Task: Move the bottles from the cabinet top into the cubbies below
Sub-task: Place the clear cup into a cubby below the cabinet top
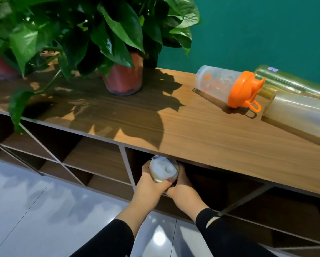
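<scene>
I've got one bottle [163, 171] between both hands right at the mouth of a cubby [201, 182] just under the cabinet top [174, 127], near the middle of the row. My left hand [149, 186] wraps its left side, my right hand [183, 188] cups the right side and underneath, both closed firmly on it. I only see its round pale end facing me, so I judge it's going in lengthwise, and it isn't fully inside yet.

As for progress: three bottles are left up on the top at the right. The clear one with the orange lid [227, 86] lies on its side, the yellowish bottle [289, 82] lies behind it against the green wall [266, 34], and a frosted bottle [300, 115] lies nearer me, running off the right edge. So I'd call this early to midway: one going in, three to go.

Hard to read: the cubby I'm loading is dark, so I can't tell if anything already sits in it. The cubbies to the left look bare, but their far corners are in shadow. Those at the lower right are cut off by my sleeves and the frame. The potted plant [124, 78] on the left covers the far part of the top there.
</scene>
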